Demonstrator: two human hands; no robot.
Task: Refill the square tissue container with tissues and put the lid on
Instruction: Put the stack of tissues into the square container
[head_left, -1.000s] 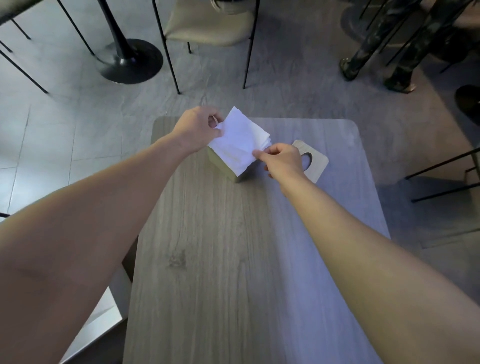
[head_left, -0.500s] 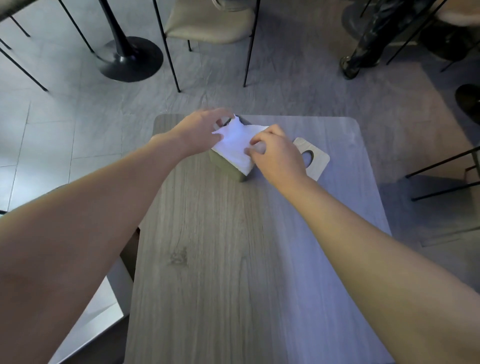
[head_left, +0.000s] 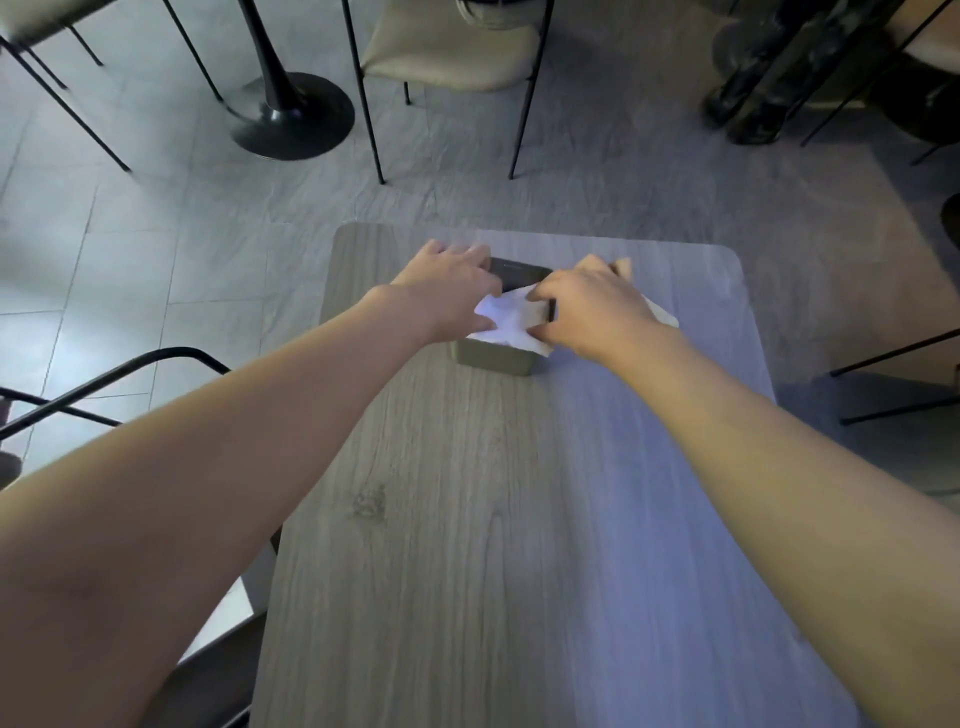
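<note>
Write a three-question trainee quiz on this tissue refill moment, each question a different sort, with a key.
1. True or false: the lid is already on the container.
2. Multiple choice: where are the tissues? A) flat on the table, away from the container B) at the container's open top, under both hands C) on the floor
3. Fill in: the lid lies mostly hidden behind the ____ hand.

Key
1. False: it lies on the table beside the container, behind the right hand.
2. B: the left hand and the right hand both press on them, part of the stack overhanging the near rim.
3. right
</note>
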